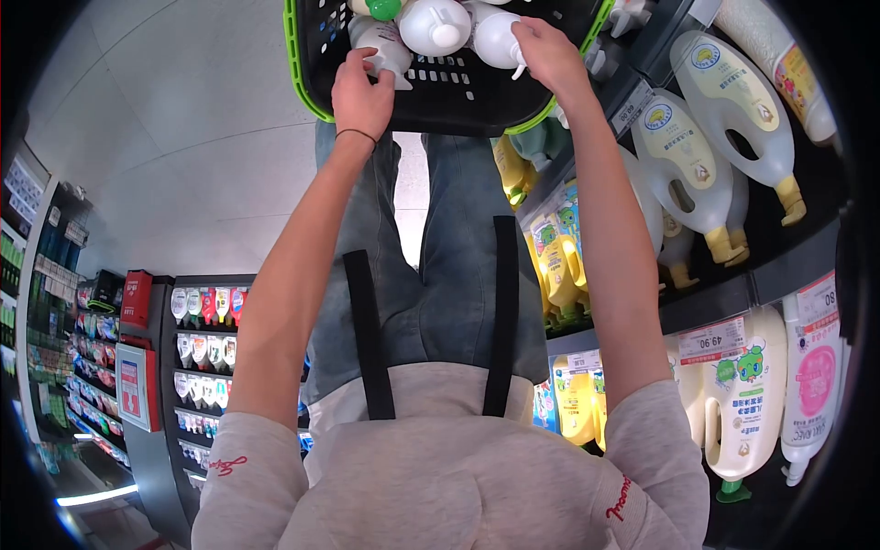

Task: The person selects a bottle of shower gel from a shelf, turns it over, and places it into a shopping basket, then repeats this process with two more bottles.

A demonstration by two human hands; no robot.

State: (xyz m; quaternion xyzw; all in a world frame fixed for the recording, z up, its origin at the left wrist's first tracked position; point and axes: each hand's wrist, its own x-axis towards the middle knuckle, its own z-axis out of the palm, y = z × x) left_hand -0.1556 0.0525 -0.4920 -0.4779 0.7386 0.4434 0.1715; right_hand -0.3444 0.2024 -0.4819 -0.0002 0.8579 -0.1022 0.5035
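At the top of the view a black shopping basket (440,112) with a bright green rim holds several white bottles. My left hand (363,99) has its fingers curled over a white bottle (385,48) lying on the left side of the basket. On the right, my right hand (550,60) grips a white pump bottle (493,38), whose nozzle points down toward the basket floor. Between the two hands sits another white pump bottle (434,26). A bottle with a green cap (383,9) is partly cut off by the frame edge.
Close on the right stands a shelf (724,298) with large body wash bottles (683,165), yellow bottles (561,266) and price tags (712,337). Grey floor tiles (202,119) stretch to the left. Farther off, a rack (206,353) holds small hanging packages.
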